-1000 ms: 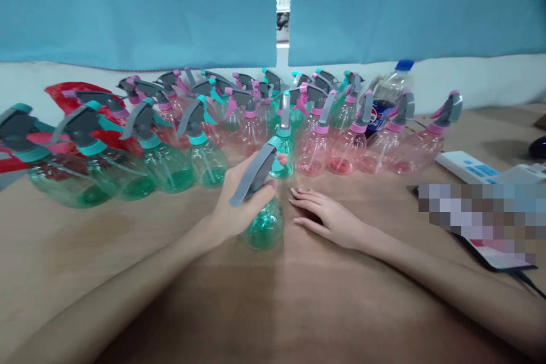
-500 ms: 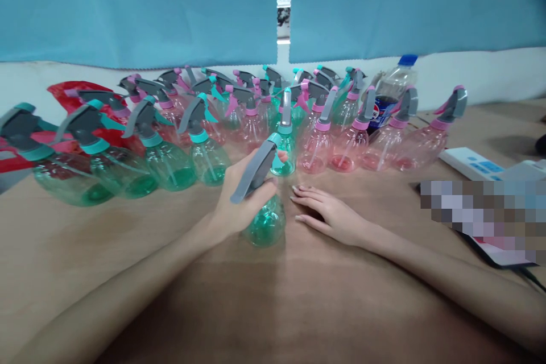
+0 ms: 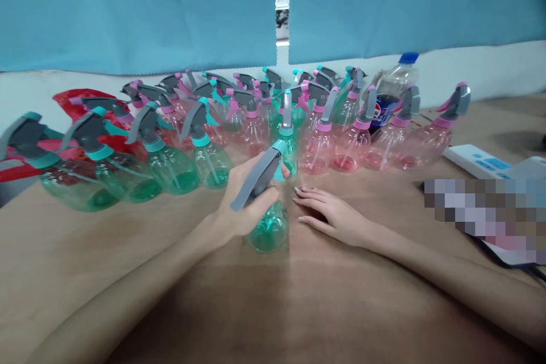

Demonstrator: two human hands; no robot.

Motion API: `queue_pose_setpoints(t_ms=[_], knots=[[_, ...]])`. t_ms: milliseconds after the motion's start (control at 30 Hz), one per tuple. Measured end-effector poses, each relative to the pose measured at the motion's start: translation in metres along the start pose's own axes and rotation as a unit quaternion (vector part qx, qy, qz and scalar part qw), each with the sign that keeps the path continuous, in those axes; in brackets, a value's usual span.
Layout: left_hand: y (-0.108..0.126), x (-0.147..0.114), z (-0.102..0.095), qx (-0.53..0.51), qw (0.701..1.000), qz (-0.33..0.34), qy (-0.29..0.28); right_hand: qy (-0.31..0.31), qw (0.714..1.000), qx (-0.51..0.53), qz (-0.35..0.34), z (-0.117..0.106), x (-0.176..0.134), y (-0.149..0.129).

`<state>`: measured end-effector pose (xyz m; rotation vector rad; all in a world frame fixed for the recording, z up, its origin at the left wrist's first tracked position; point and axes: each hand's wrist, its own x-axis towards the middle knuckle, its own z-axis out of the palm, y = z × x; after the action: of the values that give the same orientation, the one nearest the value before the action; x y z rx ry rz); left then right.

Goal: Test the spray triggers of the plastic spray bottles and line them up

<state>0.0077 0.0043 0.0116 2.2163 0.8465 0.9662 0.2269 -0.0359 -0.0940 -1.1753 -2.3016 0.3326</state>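
Note:
My left hand is wrapped round the neck of a green spray bottle with a grey and turquoise trigger head, near the middle of the table. Its base appears to rest on the wood. My right hand lies flat, palm down, to the right of that bottle, fingers stretched toward it without touching it. Just beyond both hands stands another green spray bottle. A row of green spray bottles runs to the left, and pink spray bottles line the right.
More spray bottles crowd behind the front row. A red plastic bag lies at the back left. At the back right stands a soda bottle with a blue cap. A white device and a blurred-out flat object lie at the right.
The view has tilted and shifted slightly. My left hand keeps its hold on the green spray bottle, and my right hand stays flat on the table.

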Motion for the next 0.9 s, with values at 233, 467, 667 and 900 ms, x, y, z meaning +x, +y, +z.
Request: queue_pose_setpoints(t_ms=[233,467,667,900], knots=[[0.0040,-0.0011,-0.0010,-0.043,0.999,0.011,0.000,-0.010,1.000,-0.010,0.002,-0.0002,-0.0013,0.0006],[0.0062,-0.0011,-0.0008,-0.040,0.999,-0.015,0.002,-0.012,1.000,-0.009,-0.001,0.0002,-0.0015,0.0018],[0.0079,-0.0014,0.0039,-0.038,0.998,-0.042,0.014,-0.016,1.000,-0.018,0.001,-0.0002,-0.0019,0.0016],[0.0059,-0.0026,0.0066,-0.026,0.998,-0.043,0.033,-0.016,1.000,-0.017,0.001,-0.0007,-0.0012,0.0012]])
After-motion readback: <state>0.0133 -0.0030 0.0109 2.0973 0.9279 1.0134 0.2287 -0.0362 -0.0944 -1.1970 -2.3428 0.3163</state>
